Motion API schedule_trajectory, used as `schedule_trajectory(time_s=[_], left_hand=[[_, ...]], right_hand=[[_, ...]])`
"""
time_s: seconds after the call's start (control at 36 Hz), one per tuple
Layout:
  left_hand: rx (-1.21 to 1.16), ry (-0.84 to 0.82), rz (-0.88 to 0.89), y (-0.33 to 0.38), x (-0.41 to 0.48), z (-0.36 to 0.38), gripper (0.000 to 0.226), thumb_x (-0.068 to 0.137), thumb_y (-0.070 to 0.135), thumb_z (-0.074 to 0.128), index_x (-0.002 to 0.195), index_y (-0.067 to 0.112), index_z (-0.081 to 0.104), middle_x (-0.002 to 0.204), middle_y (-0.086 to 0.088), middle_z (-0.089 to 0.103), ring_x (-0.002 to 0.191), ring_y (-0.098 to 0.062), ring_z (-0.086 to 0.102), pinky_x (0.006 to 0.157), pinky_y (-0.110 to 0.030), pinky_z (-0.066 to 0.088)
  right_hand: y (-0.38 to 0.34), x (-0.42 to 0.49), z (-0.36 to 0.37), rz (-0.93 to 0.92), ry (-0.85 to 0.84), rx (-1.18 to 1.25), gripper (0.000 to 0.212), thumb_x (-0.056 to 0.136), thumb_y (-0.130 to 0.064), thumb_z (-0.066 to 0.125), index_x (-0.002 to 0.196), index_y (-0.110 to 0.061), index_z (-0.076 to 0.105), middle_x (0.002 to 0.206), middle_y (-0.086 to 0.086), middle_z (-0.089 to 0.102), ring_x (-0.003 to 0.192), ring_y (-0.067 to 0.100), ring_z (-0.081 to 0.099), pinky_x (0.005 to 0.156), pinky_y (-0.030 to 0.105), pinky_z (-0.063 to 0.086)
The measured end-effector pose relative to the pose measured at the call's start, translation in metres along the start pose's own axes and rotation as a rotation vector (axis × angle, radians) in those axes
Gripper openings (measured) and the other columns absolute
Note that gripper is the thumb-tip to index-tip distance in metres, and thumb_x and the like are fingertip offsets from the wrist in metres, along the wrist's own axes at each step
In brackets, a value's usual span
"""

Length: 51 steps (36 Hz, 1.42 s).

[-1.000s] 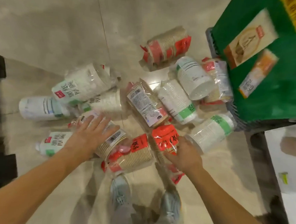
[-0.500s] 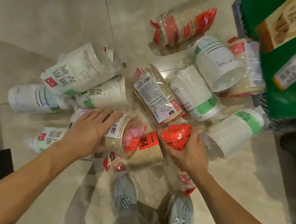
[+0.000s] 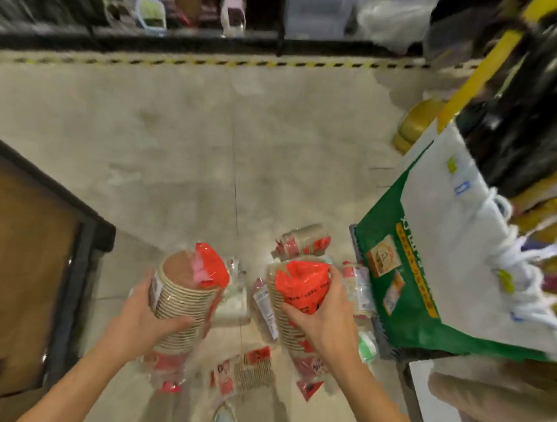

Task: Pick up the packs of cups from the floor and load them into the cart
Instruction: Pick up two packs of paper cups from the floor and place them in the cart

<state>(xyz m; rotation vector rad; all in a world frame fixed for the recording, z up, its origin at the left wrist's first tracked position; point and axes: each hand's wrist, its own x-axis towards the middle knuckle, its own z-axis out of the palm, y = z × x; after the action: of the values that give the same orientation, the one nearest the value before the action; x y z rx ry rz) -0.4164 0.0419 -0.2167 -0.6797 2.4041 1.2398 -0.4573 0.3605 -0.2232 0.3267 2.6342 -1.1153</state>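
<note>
Gripped a pack of brown paper cups (image 3: 185,298) in the left hand (image 3: 142,320), fingers curled round its ribbed side, its red wrapper end tilted up and away. Clamped a second pack (image 3: 299,289) in the right hand (image 3: 323,323), thumb and fingers closed round the crumpled red plastic near its top. Held both packs off the floor (image 3: 209,142), side by side but not touching, hands apart with one pack each. Looked down on other packs lying below: a red-labelled pack (image 3: 303,242) beyond the right hand, a flat-lying pack (image 3: 251,370) between the forearms, and a white pack (image 3: 233,308) partly hidden behind the left-hand load. Stood just left of the cart (image 3: 355,240), with only a grey edge of it visible under a green and white bag (image 3: 411,298) with white rope handles. Faced a dark shelf (image 3: 183,41) across the aisle, fronted by yellow-and-black tape (image 3: 214,62). Had a black-framed brown panel (image 3: 26,262) at the left. Could not make out the blurred goods at far right.
</note>
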Motion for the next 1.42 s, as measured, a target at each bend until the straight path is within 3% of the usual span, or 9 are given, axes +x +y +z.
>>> schedule_trajectory(time_s=[0.14,0.22,0.31,0.39,0.5,0.61,0.72,1.14,1.42], left_hand=[[-0.29,0.137,0.059,0.074,-0.083,-0.097,0.102,0.053,0.032,0.099,0.138,0.02,0.044,0.126,0.002,0.062,0.114,-0.016,0.062,0.103,-0.039,0.048],[-0.377,0.247,0.076,0.093,-0.131,-0.142,0.115,0.038,0.054,0.099,0.136,0.025,0.047,0.133,0.001,0.062,0.122,-0.016,0.061,0.105,-0.044,0.049],[-0.485,0.382,0.124,0.112,-0.185,-0.174,0.117,0.031,0.056,0.099,0.13,0.024,0.046,0.128,0.004,0.063,0.115,-0.011,0.063,0.093,-0.025,0.051],[-0.551,0.514,0.139,0.135,-0.24,-0.201,0.106,0.055,0.02,0.098,0.139,0.021,0.033,0.13,0.007,0.054,0.114,-0.01,0.056,0.082,-0.011,0.044],[-0.614,0.643,0.079,0.123,-0.305,-0.224,0.151,0.038,0.054,0.099,0.157,0.027,0.01,0.15,0.0,0.045,0.131,-0.018,0.051,0.107,-0.037,0.044],[-0.651,0.822,0.048,0.116,-0.372,-0.226,0.142,0.049,0.045,0.097,0.157,0.028,0.007,0.159,0.002,0.032,0.138,-0.02,0.043,0.111,-0.041,0.04],[-0.705,0.98,-0.015,0.096,-0.431,-0.212,0.124,0.067,0.029,0.092,0.157,0.025,0.006,0.157,0.001,0.033,0.122,-0.015,0.046,0.094,-0.034,0.042],[-0.815,1.57,-0.317,0.001,-0.715,-0.095,0.142,0.038,0.054,0.098,0.153,0.028,0.018,0.143,0.001,0.05,0.125,-0.016,0.054,0.107,-0.038,0.043],[-0.992,1.927,-0.466,-0.079,-0.916,0.003,0.128,0.059,0.035,0.096,0.156,0.023,0.013,0.143,0.002,0.048,0.12,-0.015,0.054,0.098,-0.03,0.046]], right_hand=[[-0.137,-0.038,-0.062,-0.21,0.014,0.074,0.11,0.054,-0.075,0.082,0.144,-0.035,0.034,0.129,-0.01,0.057,0.119,0.017,0.06,0.093,0.046,0.055],[-0.204,-0.066,-0.084,-0.331,0.005,0.116,0.111,0.051,-0.075,0.081,0.144,-0.034,0.036,0.13,-0.01,0.058,0.121,0.016,0.06,0.1,0.042,0.051],[-0.256,-0.092,-0.095,-0.444,-0.056,0.151,0.114,0.051,-0.075,0.082,0.146,-0.033,0.034,0.133,-0.008,0.06,0.122,0.016,0.061,0.101,0.042,0.052],[-0.301,-0.119,-0.106,-0.573,-0.112,0.184,0.108,0.053,-0.068,0.085,0.143,-0.036,0.035,0.131,-0.007,0.063,0.117,0.019,0.065,0.096,0.043,0.054],[-0.346,-0.151,-0.112,-0.769,-0.202,0.227,0.101,0.057,-0.061,0.09,0.139,-0.041,0.034,0.129,-0.008,0.062,0.115,0.013,0.063,0.098,0.039,0.053],[-0.378,-0.189,-0.11,-0.929,-0.356,0.247,0.099,0.058,-0.06,0.093,0.136,-0.042,0.035,0.128,-0.009,0.06,0.116,0.012,0.062,0.098,0.037,0.053],[-0.391,-0.237,-0.099,-1.034,-0.523,0.244,0.099,0.057,-0.061,0.092,0.136,-0.041,0.035,0.126,-0.01,0.061,0.114,0.012,0.063,0.097,0.041,0.055],[-0.353,-0.515,-0.038,-1.333,-1.132,0.13,0.116,0.056,-0.071,0.087,0.147,-0.041,0.023,0.137,-0.006,0.056,0.122,0.02,0.061,0.103,0.049,0.053],[-0.276,-0.764,-0.008,-1.488,-1.554,0.065,0.106,0.063,-0.06,0.091,0.144,-0.041,0.025,0.127,-0.015,0.056,0.104,0.007,0.062,0.086,0.03,0.051]])
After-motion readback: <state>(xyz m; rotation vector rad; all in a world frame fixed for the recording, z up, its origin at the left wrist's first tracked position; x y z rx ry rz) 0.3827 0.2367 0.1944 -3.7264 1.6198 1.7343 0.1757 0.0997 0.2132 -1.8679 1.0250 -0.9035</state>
